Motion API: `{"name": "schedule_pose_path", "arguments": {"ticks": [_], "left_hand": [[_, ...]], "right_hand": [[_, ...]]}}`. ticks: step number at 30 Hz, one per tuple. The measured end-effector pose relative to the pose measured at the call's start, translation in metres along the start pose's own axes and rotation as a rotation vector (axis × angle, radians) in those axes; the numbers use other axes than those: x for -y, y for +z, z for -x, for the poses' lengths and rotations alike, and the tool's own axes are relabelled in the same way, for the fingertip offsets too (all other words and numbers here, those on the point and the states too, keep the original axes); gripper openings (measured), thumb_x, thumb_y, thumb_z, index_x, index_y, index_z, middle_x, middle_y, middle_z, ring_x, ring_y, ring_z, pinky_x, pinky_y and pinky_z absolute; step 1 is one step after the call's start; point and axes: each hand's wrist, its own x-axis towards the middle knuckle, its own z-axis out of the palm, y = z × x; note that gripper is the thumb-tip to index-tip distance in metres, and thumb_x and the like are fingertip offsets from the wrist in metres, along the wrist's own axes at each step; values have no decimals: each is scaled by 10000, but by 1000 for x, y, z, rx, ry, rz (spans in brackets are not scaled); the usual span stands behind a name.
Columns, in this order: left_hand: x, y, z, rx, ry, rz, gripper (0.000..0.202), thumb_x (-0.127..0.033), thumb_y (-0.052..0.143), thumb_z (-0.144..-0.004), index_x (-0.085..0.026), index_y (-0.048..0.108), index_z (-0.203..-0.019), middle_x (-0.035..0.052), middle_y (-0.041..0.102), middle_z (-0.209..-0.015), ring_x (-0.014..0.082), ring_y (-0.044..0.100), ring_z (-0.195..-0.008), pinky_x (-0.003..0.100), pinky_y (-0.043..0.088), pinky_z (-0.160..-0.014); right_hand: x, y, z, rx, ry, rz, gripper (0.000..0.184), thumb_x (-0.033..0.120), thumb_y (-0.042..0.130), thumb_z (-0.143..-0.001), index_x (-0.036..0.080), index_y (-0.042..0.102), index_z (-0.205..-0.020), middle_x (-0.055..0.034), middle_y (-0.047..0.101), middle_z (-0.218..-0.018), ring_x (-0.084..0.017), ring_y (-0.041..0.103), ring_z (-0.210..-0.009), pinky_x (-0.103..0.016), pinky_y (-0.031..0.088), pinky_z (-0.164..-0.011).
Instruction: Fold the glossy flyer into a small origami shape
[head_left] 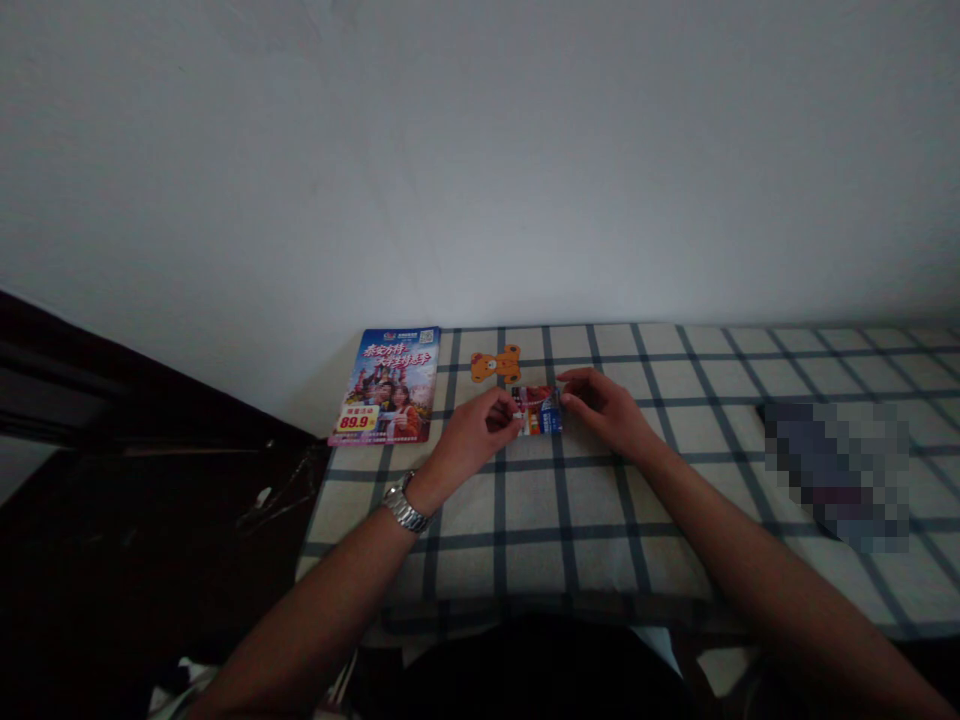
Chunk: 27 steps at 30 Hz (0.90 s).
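Head view, the only one: from where I stand, handling of the small printed card looks partway along; it lies squared up at the centre of the frame between both hands, not let go, so I'd call that part unfinished, and how much is left can't be told. Done, seemingly: the blue-and-pink leaflet lies flat at centre left, "89.9" readable on it, and the orange bear cutout lies just above the card, neither touched by a hand. Card vs fingers: left hand has thumb and forefinger pinched on the card's left edge, fingertips covering a bit of it; right hand has thumb and forefinger spread at the upper right corner, touching or just beside it, and whether they grip can't be told. Can't tell either if the card is flat or slightly raised off the checked cloth. Metal watch on the left wrist, lower centre left. Dark item at right of frame, mostly pixelated, unidentifiable, well apart from the hands. Pale wall fills the upper frame.
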Motion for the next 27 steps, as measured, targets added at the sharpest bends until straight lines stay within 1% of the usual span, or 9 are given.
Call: {"name": "schedule_pose_path", "arguments": {"ticks": [4, 10, 13, 15, 17, 19, 22, 24, 27], "left_hand": [[-3, -2, 1, -10, 39, -147, 136, -320, 716, -919, -222, 635, -967, -13, 728, -881, 156, 683, -763, 272, 531, -706], [-3, -4, 4, 15, 125, -343, 143, -377, 706, -956, -239, 669, -959, -2, 736, -916, 171, 658, -782, 287, 477, -698], [-3, -4, 5, -18, 139, -446, 200, -434, 707, -959, -242, 664, -925, -8, 700, -846, 173, 624, -738, 295, 448, -671], [-4, -4, 4, -67, 150, -467, 231, -440, 732, -942, -230, 637, -922, -4, 668, -832, 174, 608, -738, 298, 451, -671], [-6, -4, 4, -111, 196, -446, 231, -393, 761, -927, -220, 616, -978, 13, 664, -914, 188, 629, -835, 310, 492, -741], [-9, -3, 3, -122, 262, -407, 253, -334, 765, -930, -219, 604, -1088, 37, 666, -1055, 212, 645, -995, 344, 529, -873], [-12, 0, 1, -67, 316, -381, 305, -318, 733, -962, -244, 590, -1222, 49, 653, -1189, 229, 629, -1147, 401, 525, -1025], [-13, 3, 0, -39, 313, -396, 294, -330, 710, -981, -252, 595, -1240, 48, 647, -1204, 233, 624, -1168, 414, 525, -1044], [-10, 6, -1, -43, 300, -410, 256, -312, 691, -995, -243, 609, -1227, 50, 637, -1202, 228, 624, -1160, 401, 531, -1031]], "right_hand": [[1, 2, 1, 101, 44, 9, 373, 446, 653, -972, 246, 635, -1287, -38, 772, -946, -206, 721, -817, -336, 582, -735], [-3, 4, 0, 90, 69, 78, 313, 424, 640, -967, 225, 678, -1206, -17, 768, -834, -181, 680, -671, -307, 527, -632], [-3, 4, -1, 85, 48, 112, 279, 414, 630, -972, 223, 702, -1162, -14, 757, -811, -181, 672, -668, -305, 520, -633], [-3, 5, -1, 94, 31, 117, 278, 415, 623, -977, 228, 709, -1163, -16, 763, -830, -185, 679, -688, -305, 524, -643], [-3, 5, -1, 100, 22, 125, 281, 415, 617, -981, 229, 712, -1169, -20, 770, -852, -186, 682, -697, -304, 526, -645], [-3, 6, -1, 99, 17, 139, 282, 412, 619, -980, 228, 717, -1169, -24, 775, -866, -187, 683, -700, -305, 527, -644], [-1, 6, -1, 97, 9, 161, 278, 408, 620, -979, 236, 720, -1172, -24, 779, -875, -192, 689, -710, -309, 531, -653], [-1, 6, -1, 108, 7, 174, 276, 404, 611, -985, 239, 716, -1180, -24, 779, -883, -194, 692, -719, -314, 532, -665], [-2, 7, -2, 105, -8, 193, 272, 395, 607, -990, 240, 710, -1188, -27, 772, -886, -197, 696, -737, -324, 542, -693]]}}
